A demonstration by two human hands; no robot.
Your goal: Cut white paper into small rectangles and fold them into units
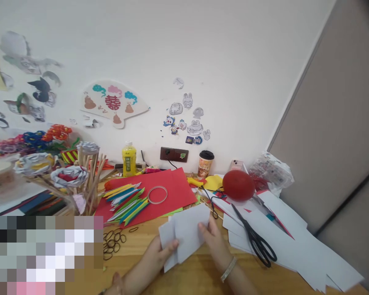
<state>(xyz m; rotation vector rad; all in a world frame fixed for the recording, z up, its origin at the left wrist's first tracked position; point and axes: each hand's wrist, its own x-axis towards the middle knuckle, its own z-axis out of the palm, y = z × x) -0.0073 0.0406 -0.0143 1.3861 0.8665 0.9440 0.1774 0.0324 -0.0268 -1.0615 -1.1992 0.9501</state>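
Both my hands hold white paper (190, 231) above the wooden table. My left hand (162, 250) grips the left side, its thumb on top, where a narrower strip of paper shows along the edge. On the right side, my right hand (213, 235) pinches the upper corner between thumb and fingers. Whether this is one folded sheet or two sheets I cannot tell. Beyond the paper lies a red sheet (178, 188) with a row of folded coloured paper strips (126, 200) and a clear ring (157, 195) on it. Black-handled scissors (255, 237) rest on white sheets to the right.
Several dark rubber bands (113, 241) lie at left. Behind them stand sticks and paper flowers (69, 177). At the back are a yellow bottle (129, 159), a lidded cup (205, 164), a red balloon (238, 185) and a phone (237, 165). White paper sheets (313, 250) cover the right side.
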